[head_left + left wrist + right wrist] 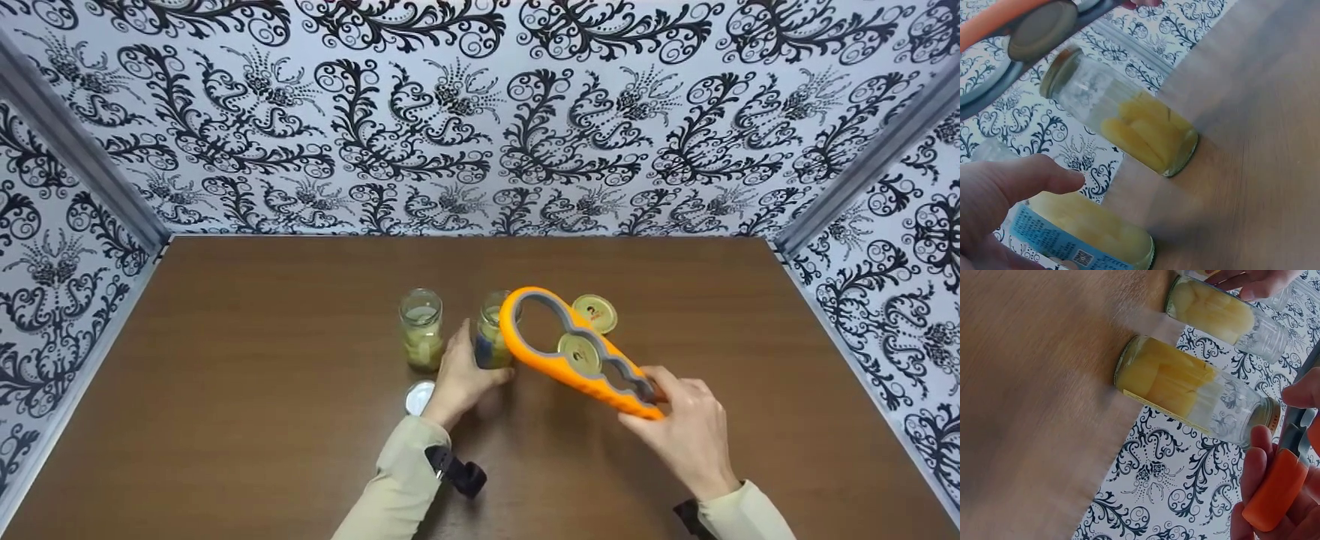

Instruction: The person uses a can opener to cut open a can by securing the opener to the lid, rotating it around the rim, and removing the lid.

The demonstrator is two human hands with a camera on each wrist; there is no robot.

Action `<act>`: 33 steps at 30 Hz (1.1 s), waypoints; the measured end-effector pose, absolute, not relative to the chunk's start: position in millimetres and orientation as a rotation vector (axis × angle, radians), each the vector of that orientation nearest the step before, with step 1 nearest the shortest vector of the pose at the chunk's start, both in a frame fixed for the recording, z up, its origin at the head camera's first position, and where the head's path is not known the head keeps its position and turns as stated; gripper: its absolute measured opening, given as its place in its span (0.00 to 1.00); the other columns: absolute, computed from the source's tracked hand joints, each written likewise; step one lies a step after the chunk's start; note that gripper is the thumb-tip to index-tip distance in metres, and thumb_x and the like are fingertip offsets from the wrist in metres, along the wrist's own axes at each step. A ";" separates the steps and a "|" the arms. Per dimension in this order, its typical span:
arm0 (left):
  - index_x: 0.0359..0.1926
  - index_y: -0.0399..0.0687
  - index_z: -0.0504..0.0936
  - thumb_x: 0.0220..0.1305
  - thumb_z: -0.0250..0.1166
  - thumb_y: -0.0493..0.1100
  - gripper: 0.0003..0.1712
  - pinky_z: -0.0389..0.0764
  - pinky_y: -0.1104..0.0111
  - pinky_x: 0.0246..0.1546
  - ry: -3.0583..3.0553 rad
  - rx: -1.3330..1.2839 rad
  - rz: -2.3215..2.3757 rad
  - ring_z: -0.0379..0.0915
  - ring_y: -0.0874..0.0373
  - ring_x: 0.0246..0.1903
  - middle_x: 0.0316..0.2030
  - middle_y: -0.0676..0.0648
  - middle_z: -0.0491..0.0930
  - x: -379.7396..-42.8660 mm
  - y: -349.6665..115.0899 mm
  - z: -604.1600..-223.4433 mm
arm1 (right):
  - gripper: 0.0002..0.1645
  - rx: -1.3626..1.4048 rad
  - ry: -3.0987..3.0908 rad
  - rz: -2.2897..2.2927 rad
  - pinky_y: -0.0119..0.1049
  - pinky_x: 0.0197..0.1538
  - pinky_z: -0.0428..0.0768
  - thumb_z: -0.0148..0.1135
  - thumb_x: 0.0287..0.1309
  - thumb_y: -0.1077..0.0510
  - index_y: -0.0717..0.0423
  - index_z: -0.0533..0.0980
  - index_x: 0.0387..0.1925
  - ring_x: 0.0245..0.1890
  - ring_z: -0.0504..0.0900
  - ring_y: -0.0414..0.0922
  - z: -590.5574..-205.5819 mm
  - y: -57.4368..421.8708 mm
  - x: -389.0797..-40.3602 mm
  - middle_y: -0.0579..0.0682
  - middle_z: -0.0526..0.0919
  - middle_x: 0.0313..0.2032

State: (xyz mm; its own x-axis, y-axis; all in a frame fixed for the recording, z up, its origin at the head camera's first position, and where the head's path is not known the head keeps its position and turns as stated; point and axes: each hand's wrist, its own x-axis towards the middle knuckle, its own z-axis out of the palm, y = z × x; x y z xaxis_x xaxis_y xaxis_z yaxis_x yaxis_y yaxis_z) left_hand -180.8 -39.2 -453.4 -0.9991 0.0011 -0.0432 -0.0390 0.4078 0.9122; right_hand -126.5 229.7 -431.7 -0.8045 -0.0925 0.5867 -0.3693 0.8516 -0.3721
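Note:
My left hand [461, 375] is around the left side of an uncapped glass jar [1095, 230] of pale fruit with a blue label. Its thumb stretches out in front of the jar, the fingers along the side. My right hand [690, 420] grips the narrow end of an orange jar opener [551, 366] with a grey inner edge. A gold lid [580, 354] sits in the opener's middle loop. Beyond the opener a jar of yellow fruit [1143, 126] stands with its gold lid [596, 313] on; the opener hides its body in the head view.
Left of my left hand stands another uncapped jar [422, 330] of pale fruit. A lid [418, 397], white side up, lies on the brown table [262, 390] in front of it. Patterned panels [450, 112] enclose the table at the back and both sides.

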 end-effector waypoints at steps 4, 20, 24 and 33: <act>0.70 0.26 0.52 0.42 0.76 0.35 0.58 0.57 0.49 0.64 2.587 -0.015 1.728 0.54 0.34 0.65 0.65 0.25 0.57 -172.8 -42.8 -452.7 | 0.27 0.336 -2.448 0.643 0.49 0.26 0.73 0.80 0.21 0.60 0.53 0.81 0.33 0.26 0.76 0.50 -432.0 229.7 -126.4 0.45 0.81 0.21; 0.67 0.30 0.59 0.41 0.76 0.37 0.53 0.61 0.46 0.60 2.529 0.155 1.656 0.60 0.33 0.60 0.60 0.27 0.63 -139.0 -58.3 -443.7 | 0.26 0.349 -2.458 0.646 0.48 0.26 0.73 0.80 0.20 0.60 0.53 0.81 0.32 0.25 0.76 0.48 -436.1 226.6 -124.8 0.45 0.81 0.21; 0.61 0.34 0.68 0.42 0.76 0.39 0.43 0.65 0.46 0.57 2.501 0.225 1.591 0.66 0.35 0.55 0.55 0.31 0.69 -134.0 -64.6 -442.7 | 0.27 0.369 -2.451 0.640 0.48 0.26 0.74 0.80 0.19 0.60 0.53 0.81 0.32 0.26 0.76 0.48 -438.8 226.0 -124.3 0.45 0.82 0.21; 0.62 0.32 0.69 0.52 0.71 0.37 0.37 0.64 0.46 0.59 2.146 0.350 1.714 0.66 0.36 0.58 0.57 0.32 0.72 -131.6 -74.8 -442.9 | 0.30 0.485 -2.449 0.643 0.46 0.30 0.75 0.81 0.17 0.61 0.54 0.81 0.34 0.29 0.75 0.47 -441.2 224.6 -123.8 0.43 0.81 0.23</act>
